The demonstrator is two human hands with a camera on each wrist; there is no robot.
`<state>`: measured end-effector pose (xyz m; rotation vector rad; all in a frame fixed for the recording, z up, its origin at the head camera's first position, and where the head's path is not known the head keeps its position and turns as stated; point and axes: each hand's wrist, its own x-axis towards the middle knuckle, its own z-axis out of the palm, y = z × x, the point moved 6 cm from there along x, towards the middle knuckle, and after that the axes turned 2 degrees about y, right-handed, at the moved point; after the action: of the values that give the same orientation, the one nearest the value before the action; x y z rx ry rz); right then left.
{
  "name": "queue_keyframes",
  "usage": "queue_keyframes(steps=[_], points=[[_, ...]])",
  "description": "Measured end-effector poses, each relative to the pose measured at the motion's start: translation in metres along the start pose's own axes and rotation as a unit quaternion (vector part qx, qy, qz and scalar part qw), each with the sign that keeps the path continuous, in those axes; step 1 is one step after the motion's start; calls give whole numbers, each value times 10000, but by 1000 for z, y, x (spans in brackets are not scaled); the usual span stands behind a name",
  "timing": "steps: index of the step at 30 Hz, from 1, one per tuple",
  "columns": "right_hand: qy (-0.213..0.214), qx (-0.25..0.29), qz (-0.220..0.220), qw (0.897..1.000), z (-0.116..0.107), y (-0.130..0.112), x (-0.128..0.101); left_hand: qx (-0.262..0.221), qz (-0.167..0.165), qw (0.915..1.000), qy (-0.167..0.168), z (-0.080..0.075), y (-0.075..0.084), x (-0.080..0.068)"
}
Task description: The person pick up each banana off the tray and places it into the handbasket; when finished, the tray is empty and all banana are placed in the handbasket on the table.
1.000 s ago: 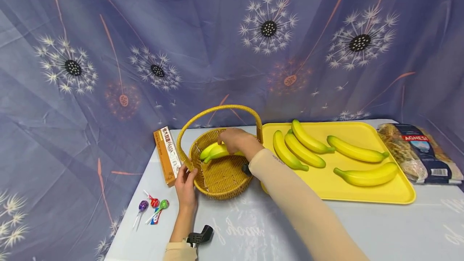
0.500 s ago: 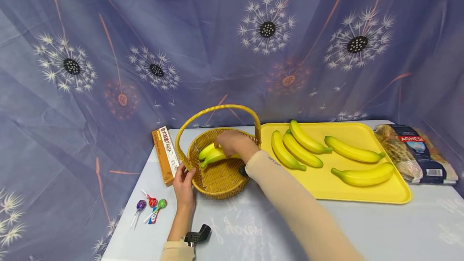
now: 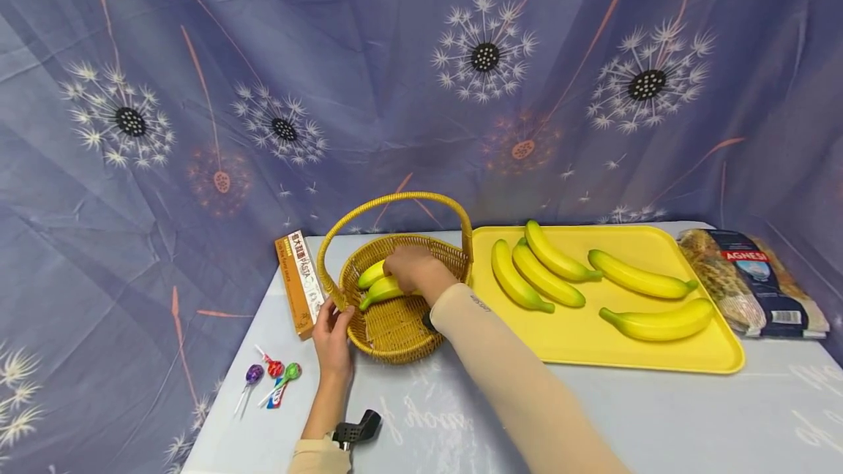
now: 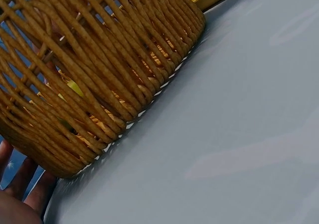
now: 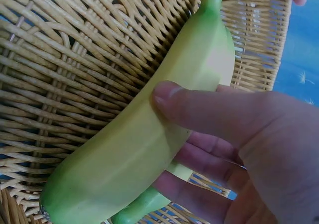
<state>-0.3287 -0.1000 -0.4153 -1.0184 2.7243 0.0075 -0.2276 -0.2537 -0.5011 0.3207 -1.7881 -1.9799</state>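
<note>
We are holding a banana inside the basket, where its green stem is pointing left. Our right hand is pinching it, the thumb pressing on one side and the fingers curling against the other. A second banana is lying just beside it, on the far side, within the same basket.

Our left hand is gripping the basket at its left rim, thumb and fingers set around the foot of the handle, which is arching over the top. The basket is standing upright on the counter.

Just to the right we are seeing a yellow tray carrying five more: three bananas are sitting close together on its left half, and two bananas are lying on its right half, apart from each other. A pasta bag is resting at the tray's right side.

Left of the basket, a pasta box is lying near our fingers. Nearer to us, three lollipops are lying around a small packet. Beyond everything, a blue curtain is hanging, patterned with dandelions.
</note>
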Motion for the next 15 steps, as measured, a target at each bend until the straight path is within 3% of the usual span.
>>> queue_keyframes(steps=[15], points=[[238,-48,109,9996,3,7,4,20,-2,10000,50,1,-1,0]])
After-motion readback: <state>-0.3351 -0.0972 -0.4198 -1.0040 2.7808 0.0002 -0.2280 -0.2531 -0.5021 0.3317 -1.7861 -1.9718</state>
